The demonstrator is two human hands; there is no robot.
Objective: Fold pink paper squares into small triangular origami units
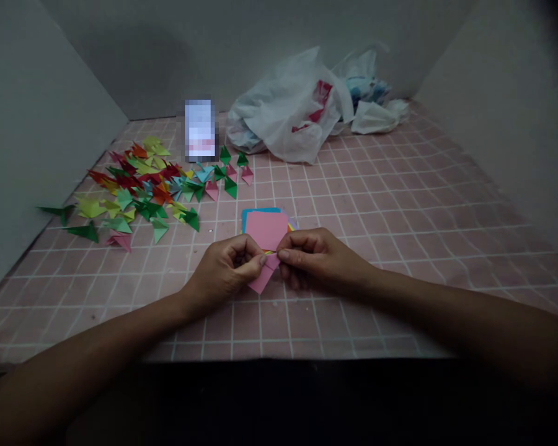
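My left hand (227,267) and my right hand (314,255) meet at the middle of the table, both pinching a small folded pink paper piece (263,277) between thumbs and fingertips. Its pointed lower corner sticks out below my fingers. Just beyond my hands lies a stack of coloured paper squares (265,226) with a pink sheet on top and a blue one showing at its left edge.
Several folded paper triangles (142,186) in red, green, yellow, blue and pink are spread over the far left of the pink grid-patterned table (400,204). White plastic bags (302,105) sit at the back. A small blurred upright object (199,129) stands near them. Grey walls close three sides.
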